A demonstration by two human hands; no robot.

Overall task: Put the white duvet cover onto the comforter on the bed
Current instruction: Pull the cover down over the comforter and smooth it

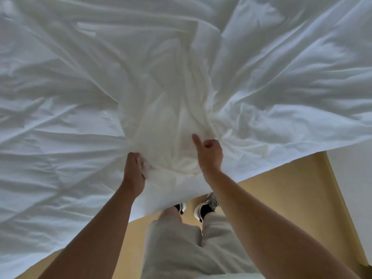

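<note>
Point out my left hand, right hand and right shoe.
left hand (133, 170): head view, back of the hand, gripping the white fabric (165, 121).
right hand (210, 158): head view, back of the hand.
right shoe (211, 201): head view, laced upper.

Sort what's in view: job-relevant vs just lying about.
Job:
- white bedding, bunched (cover or comforter, cannot tell)
- left hand, gripping it
- right hand, holding it

Not job:
- wooden floor
- shoes, worn
</note>
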